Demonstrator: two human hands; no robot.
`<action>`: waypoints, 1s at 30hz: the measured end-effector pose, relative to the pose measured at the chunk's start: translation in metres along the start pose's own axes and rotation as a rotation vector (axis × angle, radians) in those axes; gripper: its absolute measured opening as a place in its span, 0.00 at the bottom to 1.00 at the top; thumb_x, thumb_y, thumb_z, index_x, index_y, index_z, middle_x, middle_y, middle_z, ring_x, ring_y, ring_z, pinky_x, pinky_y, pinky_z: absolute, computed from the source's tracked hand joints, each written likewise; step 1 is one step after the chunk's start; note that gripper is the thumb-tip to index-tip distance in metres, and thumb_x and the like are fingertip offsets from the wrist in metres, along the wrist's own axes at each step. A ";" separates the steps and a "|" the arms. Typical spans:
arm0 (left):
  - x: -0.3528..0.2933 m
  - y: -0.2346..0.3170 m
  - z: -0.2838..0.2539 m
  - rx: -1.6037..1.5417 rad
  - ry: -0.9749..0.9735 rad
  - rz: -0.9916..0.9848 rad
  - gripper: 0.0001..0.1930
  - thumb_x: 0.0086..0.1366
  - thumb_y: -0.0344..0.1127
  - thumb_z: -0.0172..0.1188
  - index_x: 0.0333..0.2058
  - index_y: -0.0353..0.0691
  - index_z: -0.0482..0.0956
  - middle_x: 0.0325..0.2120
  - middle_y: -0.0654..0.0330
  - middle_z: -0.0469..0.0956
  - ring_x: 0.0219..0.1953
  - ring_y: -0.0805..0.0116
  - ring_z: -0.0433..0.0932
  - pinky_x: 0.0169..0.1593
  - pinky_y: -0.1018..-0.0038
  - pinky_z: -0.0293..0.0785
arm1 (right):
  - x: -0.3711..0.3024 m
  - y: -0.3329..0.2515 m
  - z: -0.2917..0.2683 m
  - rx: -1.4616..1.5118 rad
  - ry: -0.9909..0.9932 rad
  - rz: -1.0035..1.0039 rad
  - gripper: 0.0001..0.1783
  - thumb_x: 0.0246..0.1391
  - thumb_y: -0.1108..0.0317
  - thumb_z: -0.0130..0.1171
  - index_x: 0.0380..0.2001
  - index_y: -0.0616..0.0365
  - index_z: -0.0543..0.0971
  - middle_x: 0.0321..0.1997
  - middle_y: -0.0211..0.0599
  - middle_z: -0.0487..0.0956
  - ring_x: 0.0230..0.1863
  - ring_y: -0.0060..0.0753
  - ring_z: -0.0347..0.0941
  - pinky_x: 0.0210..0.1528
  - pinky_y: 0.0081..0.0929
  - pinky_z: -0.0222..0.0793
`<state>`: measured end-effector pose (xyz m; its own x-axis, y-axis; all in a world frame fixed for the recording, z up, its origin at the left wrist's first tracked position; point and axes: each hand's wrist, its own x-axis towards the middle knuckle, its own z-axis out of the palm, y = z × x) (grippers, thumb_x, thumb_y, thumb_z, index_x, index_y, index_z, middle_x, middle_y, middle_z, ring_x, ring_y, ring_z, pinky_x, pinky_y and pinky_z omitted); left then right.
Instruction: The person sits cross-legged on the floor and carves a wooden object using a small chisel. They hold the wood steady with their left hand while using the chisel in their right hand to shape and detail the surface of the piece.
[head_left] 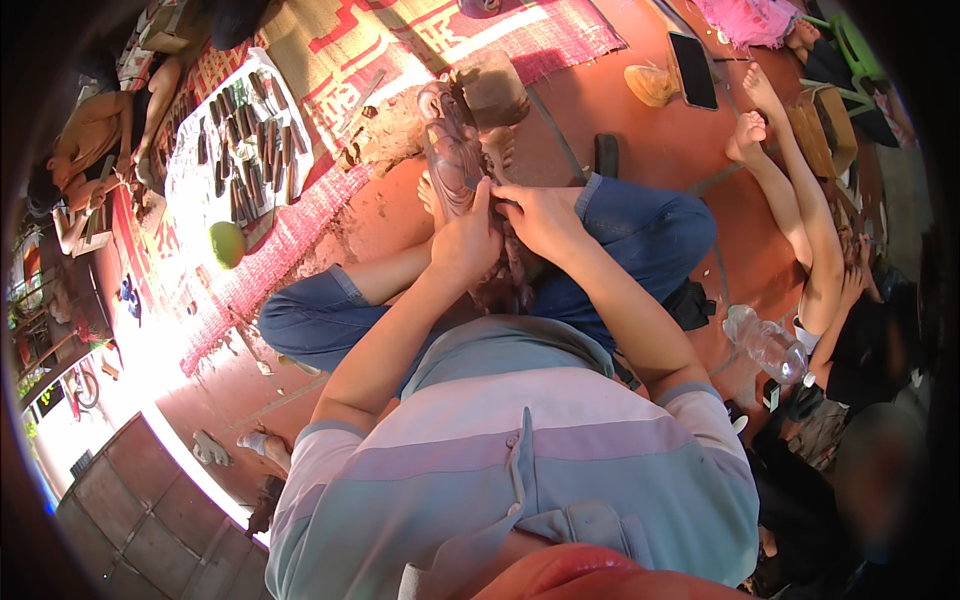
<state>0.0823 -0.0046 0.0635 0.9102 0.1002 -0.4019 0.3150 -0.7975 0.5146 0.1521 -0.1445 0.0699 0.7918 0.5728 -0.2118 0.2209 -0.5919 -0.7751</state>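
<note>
A dark brown carved wooden statue [452, 150] lies lengthwise between my crossed legs, its head end away from me and its base near my belly. My left hand [468, 245] is closed on the middle of the statue, thumb pointing away from me. Just to the right, my right hand [545, 222] has its fingers curled in against the carving, close to the left thumb. Something small and dark shows at its fingertips, too small to name. A brown wooden block [492, 92] stands by the statue's head.
Many wooden-handled carving tools [245, 150] lie on a white sheet at the far left, near a green round fruit [226, 244]. A patterned mat [400, 45] covers the far floor. A phone [692, 70] and a plastic bottle [765, 342] lie right. Other people sit at both sides.
</note>
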 end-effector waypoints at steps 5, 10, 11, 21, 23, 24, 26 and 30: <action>0.022 0.004 -0.007 0.024 0.118 0.054 0.36 0.57 0.36 0.52 0.65 0.48 0.52 0.29 0.36 0.78 0.31 0.35 0.78 0.36 0.46 0.75 | 0.019 -0.004 -0.002 0.032 0.136 0.016 0.14 0.55 0.67 0.54 0.44 0.50 0.80 0.35 0.54 0.79 0.38 0.58 0.75 0.39 0.49 0.71; 0.005 0.002 0.003 -0.003 0.014 0.007 0.38 0.55 0.37 0.54 0.66 0.47 0.51 0.33 0.35 0.78 0.34 0.35 0.78 0.38 0.47 0.75 | 0.000 0.008 0.001 0.029 0.018 -0.025 0.15 0.54 0.66 0.56 0.46 0.51 0.80 0.37 0.53 0.80 0.40 0.57 0.76 0.43 0.45 0.71; 0.003 0.003 0.003 0.006 0.005 0.001 0.39 0.55 0.37 0.54 0.66 0.47 0.51 0.33 0.35 0.78 0.34 0.35 0.78 0.38 0.47 0.75 | 0.001 0.006 -0.003 0.011 -0.003 -0.044 0.14 0.54 0.65 0.56 0.45 0.51 0.81 0.37 0.54 0.79 0.39 0.58 0.76 0.42 0.47 0.71; 0.007 0.012 -0.001 0.071 -0.011 0.003 0.38 0.56 0.38 0.53 0.66 0.45 0.52 0.29 0.39 0.79 0.31 0.38 0.79 0.36 0.49 0.76 | 0.002 0.013 -0.006 0.100 -0.081 0.043 0.17 0.56 0.70 0.55 0.49 0.53 0.78 0.44 0.49 0.80 0.47 0.52 0.76 0.47 0.35 0.71; 0.028 0.023 -0.017 0.044 -0.011 -0.029 0.38 0.55 0.37 0.54 0.66 0.45 0.53 0.30 0.38 0.79 0.31 0.38 0.79 0.37 0.49 0.76 | 0.013 0.017 -0.004 0.097 0.040 -0.001 0.17 0.56 0.71 0.53 0.50 0.52 0.78 0.44 0.48 0.80 0.47 0.50 0.77 0.46 0.36 0.71; 0.034 0.018 -0.014 0.019 -0.027 -0.050 0.38 0.55 0.38 0.55 0.65 0.45 0.54 0.30 0.38 0.79 0.32 0.38 0.79 0.38 0.50 0.76 | 0.015 0.023 0.004 0.072 0.075 -0.003 0.17 0.56 0.71 0.53 0.50 0.52 0.78 0.44 0.48 0.80 0.47 0.49 0.77 0.46 0.36 0.72; 0.021 0.010 0.000 0.034 0.000 -0.012 0.37 0.56 0.39 0.55 0.65 0.44 0.54 0.29 0.38 0.79 0.32 0.38 0.79 0.38 0.50 0.76 | 0.010 0.007 -0.003 0.008 0.000 0.128 0.17 0.56 0.71 0.53 0.49 0.52 0.78 0.44 0.47 0.80 0.47 0.49 0.77 0.46 0.37 0.72; 0.013 0.014 0.003 0.051 -0.016 0.014 0.38 0.57 0.40 0.56 0.65 0.42 0.52 0.28 0.39 0.79 0.32 0.39 0.79 0.38 0.49 0.76 | 0.005 0.031 -0.001 0.098 0.000 -0.010 0.15 0.56 0.66 0.55 0.46 0.50 0.80 0.38 0.52 0.80 0.41 0.58 0.75 0.43 0.46 0.71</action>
<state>0.0974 -0.0161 0.0636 0.9099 0.0801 -0.4071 0.2882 -0.8280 0.4811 0.1639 -0.1604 0.0457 0.7896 0.5788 -0.2037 0.1721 -0.5276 -0.8319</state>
